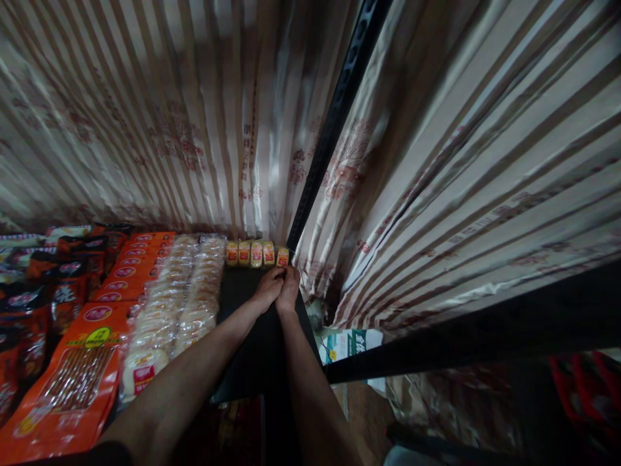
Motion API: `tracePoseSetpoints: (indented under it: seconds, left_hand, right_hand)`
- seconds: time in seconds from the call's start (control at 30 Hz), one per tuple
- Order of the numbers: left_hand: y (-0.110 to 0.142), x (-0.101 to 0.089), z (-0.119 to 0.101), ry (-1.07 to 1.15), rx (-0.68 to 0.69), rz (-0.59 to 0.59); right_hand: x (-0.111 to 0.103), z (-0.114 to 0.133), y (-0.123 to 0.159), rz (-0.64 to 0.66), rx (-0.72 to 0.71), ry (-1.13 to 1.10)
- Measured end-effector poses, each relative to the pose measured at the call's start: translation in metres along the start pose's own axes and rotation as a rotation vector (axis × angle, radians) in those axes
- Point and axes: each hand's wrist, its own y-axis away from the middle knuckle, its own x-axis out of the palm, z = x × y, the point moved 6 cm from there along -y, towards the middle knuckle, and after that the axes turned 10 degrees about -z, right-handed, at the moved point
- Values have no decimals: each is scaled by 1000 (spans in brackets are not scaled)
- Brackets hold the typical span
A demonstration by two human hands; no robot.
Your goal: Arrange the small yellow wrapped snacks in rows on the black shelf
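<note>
My left hand (267, 288) and my right hand (290, 289) meet at the back right of a dark shelf (252, 349), knuckles up and fingers curled. Both are closed around something I cannot make out. Just beyond them stands a short row of small yellow packets with red labels (256, 253) against the back. To the left lie two rows of clear-wrapped round cakes (187, 294).
Orange flat snack packs (72, 375) and dark red pouches (53, 285) fill the shelf's left side. A striped curtain (436, 162) hangs behind and to the right. A black upright post (334, 123) rises from the shelf corner. A white box with green print (347, 343) sits below right.
</note>
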Motion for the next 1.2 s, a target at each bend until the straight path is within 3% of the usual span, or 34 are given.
tracePoseSetpoints:
  seconds: [0.47, 0.67, 1.2]
  left_hand:
    - [3, -12, -5, -48, 10, -79]
    - [13, -11, -10, -49, -15, -72]
    - [15, -12, 2, 34, -75, -70]
  right_hand:
    - [7, -10, -1, 16, -80, 62]
    - [8, -11, -3, 0, -43, 27]
    - [13, -8, -9, 34, -63, 54]
